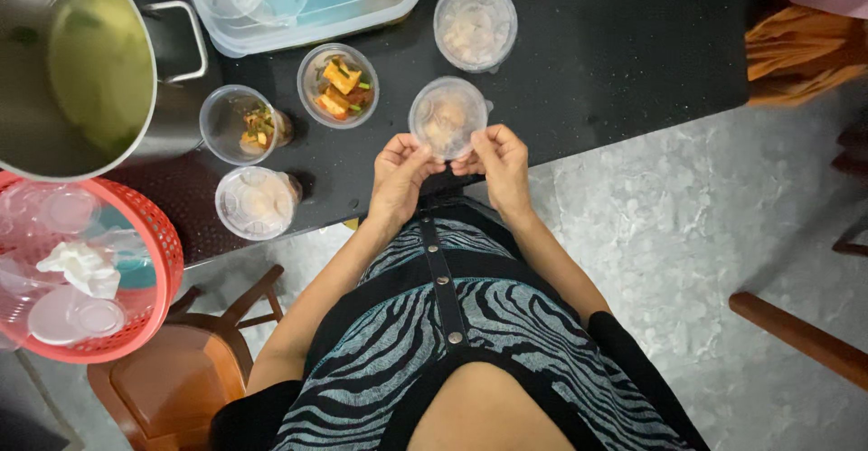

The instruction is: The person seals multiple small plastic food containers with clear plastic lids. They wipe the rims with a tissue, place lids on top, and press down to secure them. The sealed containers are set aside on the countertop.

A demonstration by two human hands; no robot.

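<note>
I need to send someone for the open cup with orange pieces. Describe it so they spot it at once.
Start at the steel pot on the black table. Right of its handle stand two open cups. Take the farther right one, the small clear cup: orange chunks, no lid.

Black-and-teal zebra-striped dress (pixel 506 324) — black button placket, bare forearms

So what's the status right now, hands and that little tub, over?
Left hand and right hand both pinch the lidded round container at its near rim. It sits at the black counter edge. Open food cup close behind, nothing between.
</note>
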